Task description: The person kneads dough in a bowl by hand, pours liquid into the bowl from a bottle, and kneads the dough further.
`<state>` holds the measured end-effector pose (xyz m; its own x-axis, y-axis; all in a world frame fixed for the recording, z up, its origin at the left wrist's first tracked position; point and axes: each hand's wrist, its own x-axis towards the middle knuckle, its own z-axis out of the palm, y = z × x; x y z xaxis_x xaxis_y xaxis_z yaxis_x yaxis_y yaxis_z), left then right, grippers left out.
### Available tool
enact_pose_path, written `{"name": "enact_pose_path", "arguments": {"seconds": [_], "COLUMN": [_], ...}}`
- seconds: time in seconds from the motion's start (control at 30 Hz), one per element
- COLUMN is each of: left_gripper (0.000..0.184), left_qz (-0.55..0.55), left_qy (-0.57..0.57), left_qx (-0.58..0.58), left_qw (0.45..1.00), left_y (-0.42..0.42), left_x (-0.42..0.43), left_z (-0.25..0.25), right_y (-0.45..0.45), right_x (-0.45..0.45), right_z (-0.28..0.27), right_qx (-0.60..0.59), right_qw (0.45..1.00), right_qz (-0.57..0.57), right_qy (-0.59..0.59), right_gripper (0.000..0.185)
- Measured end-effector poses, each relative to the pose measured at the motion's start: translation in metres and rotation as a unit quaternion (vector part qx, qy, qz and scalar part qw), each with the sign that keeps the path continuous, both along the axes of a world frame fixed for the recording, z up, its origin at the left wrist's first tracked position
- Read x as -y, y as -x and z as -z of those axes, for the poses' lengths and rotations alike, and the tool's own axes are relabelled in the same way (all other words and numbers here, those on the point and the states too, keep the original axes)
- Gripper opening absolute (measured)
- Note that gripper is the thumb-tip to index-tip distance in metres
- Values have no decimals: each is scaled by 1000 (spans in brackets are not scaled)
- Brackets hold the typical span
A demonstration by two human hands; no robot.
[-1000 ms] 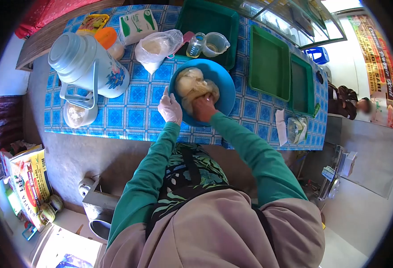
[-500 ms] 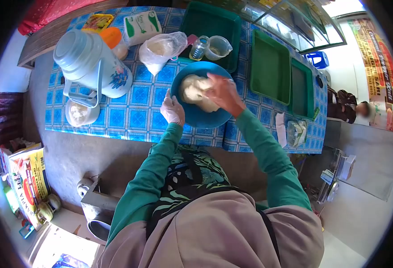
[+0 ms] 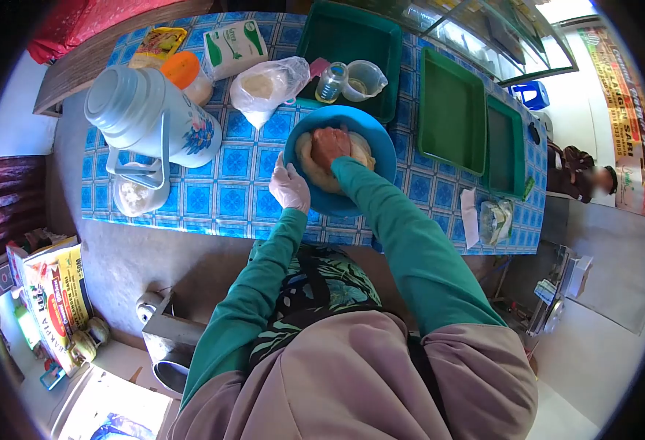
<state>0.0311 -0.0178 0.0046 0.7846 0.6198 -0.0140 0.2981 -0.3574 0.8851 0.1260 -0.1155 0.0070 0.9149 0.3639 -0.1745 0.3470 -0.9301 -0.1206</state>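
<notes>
A blue bowl (image 3: 382, 139) stands on the table and holds a mass of pale dough (image 3: 305, 163). My left hand (image 3: 290, 188), in a thin clear glove, grips the bowl's near left side, with its thumb up at the rim. Inside the bowl, my right hand (image 3: 331, 147) is closed and pushed down into the middle of the dough, which bulges around it. Its fingertips are sunk out of sight.
Beyond the bowl are a glass jar (image 3: 331, 82), a measuring cup (image 3: 364, 81) and a bag of white powder (image 3: 267, 86). A large thermos (image 3: 154, 117) and a tub (image 3: 139, 192) stand left; green trays (image 3: 451, 110) lie right. A person (image 3: 575, 172) is at far right.
My right hand, blurred at the bowl's right side before, has moved left and down into the dough. My left hand stays at the bowl. The view has shifted slightly.
</notes>
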Motion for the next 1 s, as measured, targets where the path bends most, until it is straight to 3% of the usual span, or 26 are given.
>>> {"name": "enact_pose_path", "arguments": {"seconds": [0.03, 0.07, 0.2, 0.27, 0.37, 0.4, 0.43, 0.57, 0.67, 0.73, 0.87, 0.93, 0.97, 1.0], "left_gripper": [32, 32, 31, 31, 31, 31, 31, 31, 31, 31, 31, 31, 31, 31], "left_qz": [10, 8, 10, 16, 17, 25, 35, 37, 57, 64, 34, 27, 16, 4], "left_qy": [40, 39, 31, 43, 51, 47, 43, -13, -41, -66, -14, -16, 1, 18], "left_qx": [-73, -66, -49, -26, -36, -56, -75, -22, 1, 6, -49, -62, -43, -22], "left_qw": [996, 997, 998, 999, 998, 997, 996, 999, 998, 996, 998, 998, 999, 1000], "left_y": [1, 1, 2, 3, 1, 2, 2, 1, 2, 2, -2, 2, 4, 1], "left_x": [-2, -2, -6, -5, -6, -7, -7, -5, -7, -8, -3, -3, -2, -2], "left_z": [-15, -15, -9, -9, -16, -18, -18, -4, 0, 5, -3, -6, -3, -6], "right_y": [-4, -5, 6, 21, 58, 75, 81, 68, 53, 53, 43, 44, 48, 51], "right_x": [3, -1, 26, 54, 83, 85, 86, 76, 34, 14, -3, -3, 2, 10], "right_z": [19, 15, -22, -71, -118, -131, -136, -66, -33, -27, -1, -5, -2, 4], "right_qx": [-19, -39, -128, -139, -160, -40, 84, 51, -28, 33, -32, -28, -20, 46], "right_qw": [996, 984, 968, 977, 959, 975, 951, 934, 951, 960, 981, 999, 999, 987], "right_qz": [61, 121, 109, -78, -138, -215, -283, -351, -301, -229, -130, 27, 27, 25], "right_qy": [-63, -129, -185, -138, -188, -48, 92, 30, 61, 158, 143, -19, -19, -151], "right_gripper": [24, 25, 38, 42, 54, 56, 58, 49, 46, 34, 21, 19, 19, 20]}}
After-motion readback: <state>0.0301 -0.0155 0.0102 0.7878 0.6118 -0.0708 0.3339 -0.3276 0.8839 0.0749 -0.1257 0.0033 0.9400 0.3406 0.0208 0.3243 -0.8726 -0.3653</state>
